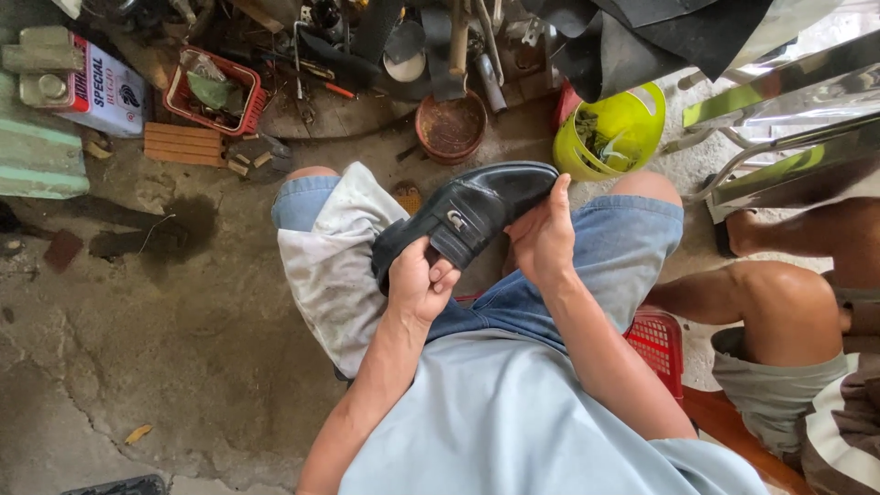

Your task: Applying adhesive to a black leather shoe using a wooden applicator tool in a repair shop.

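Seen from the head camera, a black leather shoe (467,218) with a metal buckle lies tilted across the seated person's lap, above the denim shorts and a stained white cloth (335,266) draped over the left thigh. The left hand (417,286) is closed around the heel end from below, fingers curled onto the upper. The right hand (543,236) lies half open along the toe side, thumb raised against the edge and palm pressed to the shoe. No tool, glue or brush is in either hand, so by the look of it the shoe is only being turned and inspected; no repair shows on it. A rusty bowl (451,126) and a yellow bucket (612,130) stand on the floor beyond the knees.
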